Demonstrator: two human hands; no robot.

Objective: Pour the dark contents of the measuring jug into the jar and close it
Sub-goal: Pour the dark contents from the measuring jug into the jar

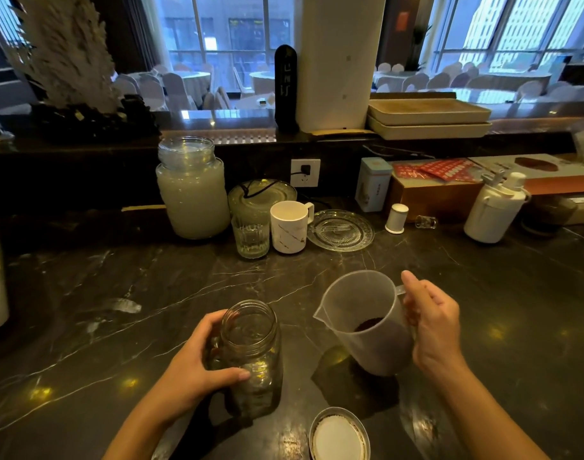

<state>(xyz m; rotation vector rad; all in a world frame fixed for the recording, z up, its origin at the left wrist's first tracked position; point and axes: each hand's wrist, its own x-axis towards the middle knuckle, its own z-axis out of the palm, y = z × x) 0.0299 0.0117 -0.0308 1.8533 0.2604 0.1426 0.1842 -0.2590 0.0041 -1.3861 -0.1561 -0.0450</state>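
Observation:
A clear glass jar [254,353] stands open and empty on the dark marble counter [118,293]; my left hand [191,370] is wrapped around its left side. To its right a translucent plastic measuring jug [366,323] is tilted a little, spout toward the jar, with a small heap of dark grounds [368,324] at the bottom. My right hand [433,327] grips the jug's handle. The jar's lid [338,434] lies upside down on the counter near the front edge, white liner facing up.
Behind stand a big jar of pale cloudy liquid [194,194], a ribbed glass [250,239], a white mug [289,227], a glass plate [342,229], a small white shaker [396,218] and a white bottle [494,210]. Boxes sit at the back right.

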